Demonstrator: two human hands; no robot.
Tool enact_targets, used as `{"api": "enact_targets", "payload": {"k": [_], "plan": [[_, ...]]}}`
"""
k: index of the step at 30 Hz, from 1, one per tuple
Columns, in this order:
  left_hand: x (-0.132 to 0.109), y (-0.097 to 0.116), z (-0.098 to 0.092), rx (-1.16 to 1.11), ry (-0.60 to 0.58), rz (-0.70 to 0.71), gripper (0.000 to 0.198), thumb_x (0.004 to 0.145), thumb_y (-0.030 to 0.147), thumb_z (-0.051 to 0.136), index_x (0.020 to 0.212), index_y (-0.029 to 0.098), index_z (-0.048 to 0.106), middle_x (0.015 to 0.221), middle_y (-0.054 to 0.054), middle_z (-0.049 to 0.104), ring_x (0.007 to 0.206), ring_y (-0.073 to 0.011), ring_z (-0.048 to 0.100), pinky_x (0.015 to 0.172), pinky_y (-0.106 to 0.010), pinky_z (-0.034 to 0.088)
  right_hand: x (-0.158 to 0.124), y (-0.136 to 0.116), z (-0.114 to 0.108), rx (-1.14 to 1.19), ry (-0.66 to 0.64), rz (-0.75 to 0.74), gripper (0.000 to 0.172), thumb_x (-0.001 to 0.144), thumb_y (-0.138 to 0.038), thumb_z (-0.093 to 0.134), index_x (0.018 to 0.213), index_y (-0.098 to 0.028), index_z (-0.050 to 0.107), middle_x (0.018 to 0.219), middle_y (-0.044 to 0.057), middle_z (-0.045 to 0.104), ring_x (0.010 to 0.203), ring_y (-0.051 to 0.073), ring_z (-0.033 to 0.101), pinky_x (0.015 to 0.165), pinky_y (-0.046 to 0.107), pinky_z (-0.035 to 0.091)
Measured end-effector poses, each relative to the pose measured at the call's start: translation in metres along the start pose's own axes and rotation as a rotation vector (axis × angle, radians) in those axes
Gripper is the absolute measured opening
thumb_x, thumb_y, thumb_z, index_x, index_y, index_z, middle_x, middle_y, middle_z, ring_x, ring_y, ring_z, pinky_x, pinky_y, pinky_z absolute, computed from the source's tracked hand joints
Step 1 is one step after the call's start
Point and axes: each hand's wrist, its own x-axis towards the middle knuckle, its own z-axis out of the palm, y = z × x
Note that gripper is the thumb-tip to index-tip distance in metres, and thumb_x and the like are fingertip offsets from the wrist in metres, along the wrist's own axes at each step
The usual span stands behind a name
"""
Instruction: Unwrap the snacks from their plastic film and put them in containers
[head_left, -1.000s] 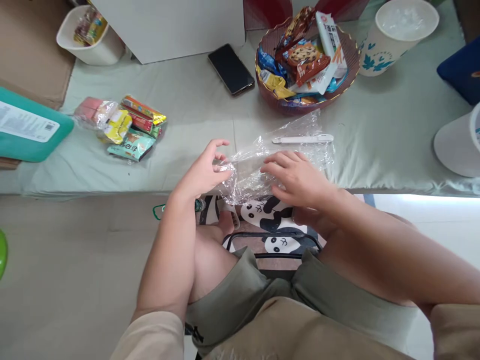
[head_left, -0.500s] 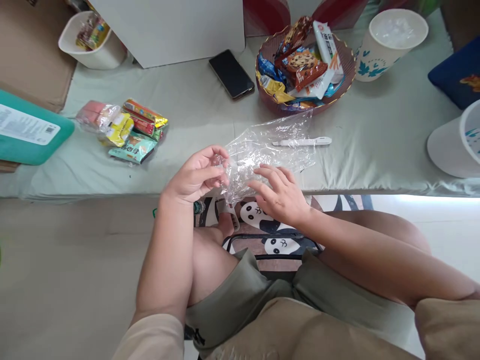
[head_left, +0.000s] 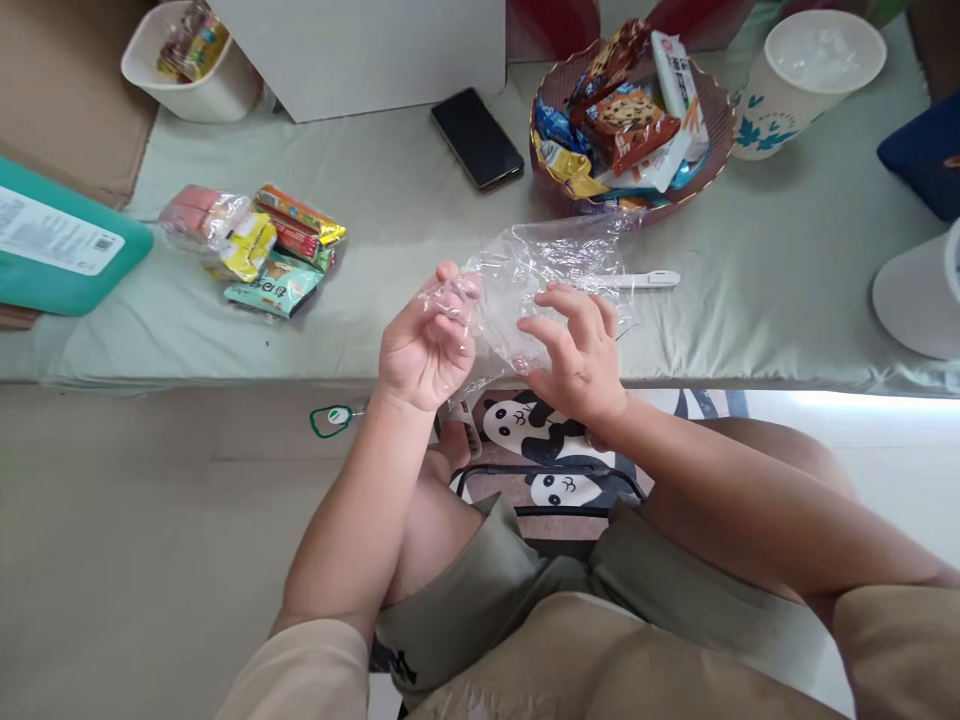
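**Clear film spans the gap between two hands**

At the far left of the frame stands a green container (head_left: 60, 235); to its right, snack packets (head_left: 276, 284) lie on the cloth-covered table (head_left: 397, 210).

Near the centre, the left hand (head_left: 426, 352) has its palm turned up and its fingers curled into the left end of the clear film (head_left: 510, 285). The film crosses over those fingers, but whether they pinch it or merely sit beneath it cannot be told.

From there the film lies to the right, its longer run going left to right with a slight rise toward the upper right of the frame.

The right hand (head_left: 581, 355) is at the film's lower right part, fingers spread and well apart, the thumb tip at the lower edge. Both hands are thus at the film: the left at its end, the right along its near side.

Farther right, the film overlaps one end of a white cutter (head_left: 656, 280), below the snack bowl (head_left: 720, 125) in the upper right.
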Motion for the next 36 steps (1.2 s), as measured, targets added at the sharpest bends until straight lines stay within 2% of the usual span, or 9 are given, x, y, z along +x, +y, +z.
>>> {"api": "enact_targets", "payload": {"k": [3,6,9,15,19,23,30,33,36], "plan": [[0.003,0.004,-0.012,0.104,-0.066,0.031,0.022,0.08,0.032,0.07,0.092,0.023,0.054,0.082,0.003,0.062,0.063,-0.0072,0.069,0.047,-0.013,0.047,0.013,0.001,-0.009,0.143,0.061,-0.032,0.021,0.089,-0.012,0.058,0.101,-0.029,0.056,0.105,0.0,0.073,0.114,0.023,0.071,0.099,0.04,0.043],[0.007,0.009,-0.032,0.328,-0.073,0.166,0.03,0.082,0.05,0.063,0.094,0.024,0.056,0.059,0.005,0.058,0.043,-0.0124,0.059,0.037,-0.022,0.038,0.02,0.007,-0.03,0.409,-0.019,-0.021,0.012,0.086,-0.015,0.055,0.089,-0.026,0.054,0.087,-0.001,0.071,0.102,0.023,0.074,0.091,0.041,0.048],[0.007,0.007,-0.044,0.523,-0.132,0.176,0.027,0.084,0.039,0.057,0.104,0.021,0.06,0.048,0.006,0.056,0.033,-0.0105,0.046,0.036,-0.022,0.028,0.021,0.021,-0.055,0.727,-0.146,0.038,0.006,0.088,-0.021,0.054,0.087,-0.026,0.055,0.081,0.0,0.068,0.088,0.022,0.073,0.083,0.041,0.056],[0.0,-0.023,-0.02,0.867,-0.502,-0.037,0.078,0.083,0.021,0.072,0.156,0.031,0.046,0.074,0.005,0.071,0.057,-0.0118,0.064,0.056,-0.023,0.048,0.016,0.041,-0.086,1.041,-0.237,0.335,0.022,0.096,-0.041,0.066,0.08,-0.028,0.058,0.081,0.002,0.072,0.088,0.023,0.073,0.086,0.044,0.059],[0.009,-0.039,-0.003,0.892,-0.554,0.018,0.059,0.089,0.039,0.075,0.145,0.029,0.063,0.089,-0.003,0.077,0.079,-0.0171,0.07,0.073,-0.029,0.056,0.019,0.04,-0.096,1.049,-0.392,0.387,0.032,0.096,-0.048,0.065,0.074,-0.028,0.055,0.075,0.003,0.072,0.084,0.024,0.073,0.082,0.046,0.058],[0.017,-0.039,-0.006,1.001,-0.407,0.005,0.036,0.086,0.046,0.075,0.104,0.016,0.082,0.086,-0.009,0.079,0.067,-0.0138,0.065,0.063,-0.027,0.05,0.021,0.045,-0.104,0.991,-0.492,0.475,0.035,0.096,-0.053,0.064,0.075,-0.027,0.058,0.077,0.004,0.073,0.085,0.024,0.072,0.079,0.044,0.057],[0.013,-0.027,-0.007,1.27,-0.468,-0.172,0.044,0.08,0.041,0.078,0.119,0.02,0.081,0.053,0.005,0.06,0.049,-0.0094,0.051,0.053,-0.024,0.039,0.006,0.058,-0.111,0.611,-0.595,0.734,0.042,0.098,-0.05,0.053,0.067,-0.025,0.064,0.066,0.003,0.067,0.065,0.019,0.062,0.061,0.034,0.048],[0.014,-0.027,0.001,1.209,-0.481,-0.223,0.028,0.084,0.039,0.072,0.101,0.019,0.083,0.053,0.005,0.059,0.048,-0.0091,0.055,0.051,-0.023,0.04,0.004,0.06,-0.109,0.477,-0.647,0.81,0.036,0.096,-0.04,0.052,0.063,-0.025,0.06,0.062,0.002,0.061,0.062,0.018,0.058,0.059,0.033,0.044],[0.018,-0.029,0.006,1.18,-0.515,-0.328,0.025,0.087,0.039,0.067,0.085,0.017,0.079,0.063,0.0,0.068,0.049,-0.0094,0.058,0.049,-0.022,0.044,0.005,0.062,-0.107,0.353,-0.681,0.733,0.034,0.092,-0.033,0.054,0.059,-0.024,0.054,0.068,0.003,0.064,0.067,0.02,0.059,0.061,0.034,0.043]]}}
